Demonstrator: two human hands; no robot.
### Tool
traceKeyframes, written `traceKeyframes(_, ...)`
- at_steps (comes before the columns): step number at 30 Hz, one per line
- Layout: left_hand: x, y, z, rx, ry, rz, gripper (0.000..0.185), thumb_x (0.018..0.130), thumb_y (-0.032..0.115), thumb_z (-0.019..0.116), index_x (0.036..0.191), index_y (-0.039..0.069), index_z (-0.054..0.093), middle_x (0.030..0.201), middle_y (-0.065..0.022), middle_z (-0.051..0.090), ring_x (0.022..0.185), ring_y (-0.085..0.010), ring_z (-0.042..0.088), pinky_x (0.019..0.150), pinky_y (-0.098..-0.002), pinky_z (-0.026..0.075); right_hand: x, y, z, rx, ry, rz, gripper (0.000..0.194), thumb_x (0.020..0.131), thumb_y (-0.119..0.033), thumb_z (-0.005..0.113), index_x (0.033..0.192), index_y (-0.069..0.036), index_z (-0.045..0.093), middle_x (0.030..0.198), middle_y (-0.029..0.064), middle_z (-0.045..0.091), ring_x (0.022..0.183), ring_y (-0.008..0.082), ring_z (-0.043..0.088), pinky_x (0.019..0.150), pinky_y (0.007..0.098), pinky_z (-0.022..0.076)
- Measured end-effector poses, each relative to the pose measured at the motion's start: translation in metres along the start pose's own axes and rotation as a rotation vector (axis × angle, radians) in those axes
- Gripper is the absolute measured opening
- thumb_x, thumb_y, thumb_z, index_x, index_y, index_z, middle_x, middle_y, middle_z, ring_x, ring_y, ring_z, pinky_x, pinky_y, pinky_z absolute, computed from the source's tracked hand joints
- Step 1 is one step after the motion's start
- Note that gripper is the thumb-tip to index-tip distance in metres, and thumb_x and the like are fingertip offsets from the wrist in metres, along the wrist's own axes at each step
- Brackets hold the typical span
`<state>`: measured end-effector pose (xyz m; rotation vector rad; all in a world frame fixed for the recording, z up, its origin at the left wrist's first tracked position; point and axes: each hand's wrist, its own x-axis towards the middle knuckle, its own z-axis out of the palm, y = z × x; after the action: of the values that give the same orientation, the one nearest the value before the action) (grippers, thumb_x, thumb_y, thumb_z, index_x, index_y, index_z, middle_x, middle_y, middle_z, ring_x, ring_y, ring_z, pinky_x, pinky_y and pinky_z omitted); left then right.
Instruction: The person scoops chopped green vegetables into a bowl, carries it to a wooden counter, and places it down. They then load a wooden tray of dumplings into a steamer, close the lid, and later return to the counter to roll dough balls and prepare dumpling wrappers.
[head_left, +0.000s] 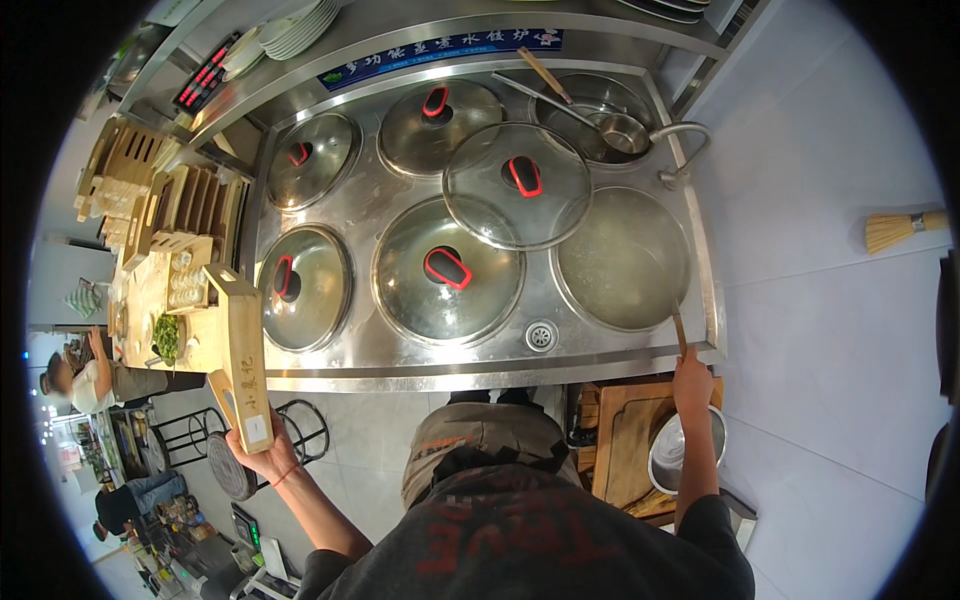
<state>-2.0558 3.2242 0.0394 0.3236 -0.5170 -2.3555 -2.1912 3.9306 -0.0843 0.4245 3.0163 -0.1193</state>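
Note:
My left hand (264, 448) grips one end of a wooden box-like tray (246, 367), tilted on its side and bearing writing, left of the stainless steel cooker. In my right hand (691, 375) is the wooden handle of a utensil (680, 330); its far end reaches the rim of the uncovered pot of cloudy liquid (622, 259), where its tip is hard to make out. A glass lid (487, 210) with a red and black handle overlaps that pot and its neighbours. A ladle (622, 133) and another wooden-handled utensil (544, 73) rest at the back right pot.
Several lidded pots (450, 315) fill the cooker. A curved faucet (686, 127) stands at its right edge, a drain (541, 336) near the front. At left are stacked wooden trays (187, 199) and a bowl of greens (166, 337). Stools (230, 465) and two people (101, 375) are beyond.

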Motion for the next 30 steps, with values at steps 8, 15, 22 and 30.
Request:
traceKeyframes(8, -0.03, 0.017, -0.02, -0.001, 0.053, 0.041, 0.044, 0.084, 0.017, 0.062, 0.121, -0.007, 0.061, 0.111, -0.0208, 0.07, 0.103, -0.0368, 0.07, 0.096, -0.0503, 0.058, -0.016, -0.023, -0.061, 0.575, -0.483, 0.134, 0.026, 0.099, -0.019, 0.063, 0.094, 0.005, 0.059, 0.074, 0.0219, 0.068, 0.062, 0.0301, 0.071, 0.049, 0.0427, 0.0522)
traceKeyframes(15, -0.039, 0.026, -0.034, -0.011, 0.094, 0.074, 0.04, 0.083, 0.016, 0.062, 0.116, -0.006, 0.063, 0.107, -0.0199, 0.071, 0.101, -0.0352, 0.071, 0.093, -0.0488, 0.059, -0.007, -0.026, -0.04, 1.128, -0.729, 0.207, 0.024, 0.101, -0.02, 0.062, 0.095, 0.003, 0.059, 0.066, 0.0094, 0.058, 0.046, 0.0103, 0.046, 0.039, 0.0267, 0.0313)
traceKeyframes(22, -0.051, 0.029, -0.036, -0.009, 0.075, 0.055, 0.043, 0.082, 0.016, 0.062, 0.12, -0.006, 0.062, 0.109, -0.0202, 0.07, 0.101, -0.0357, 0.07, 0.093, -0.0496, 0.058, -0.05, -0.016, -0.01, 1.257, -0.499, 0.25, 0.019, 0.101, -0.018, 0.063, 0.103, 0.0, 0.059, 0.072, 0.0121, 0.062, 0.05, 0.0147, 0.05, 0.042, 0.0316, 0.0364)
traceKeyframes(30, -0.051, 0.039, -0.048, 0.037, 0.086, 0.077, 0.043, 0.083, 0.017, 0.062, 0.12, -0.006, 0.06, 0.109, -0.0198, 0.07, 0.101, -0.036, 0.07, 0.092, -0.0503, 0.058, -0.077, 0.025, -0.013, 0.243, 0.288, -0.055, 0.026, 0.102, -0.013, 0.059, 0.125, -0.003, 0.053, 0.106, 0.0252, 0.069, 0.09, 0.0496, 0.066, 0.076, 0.0556, 0.0517)
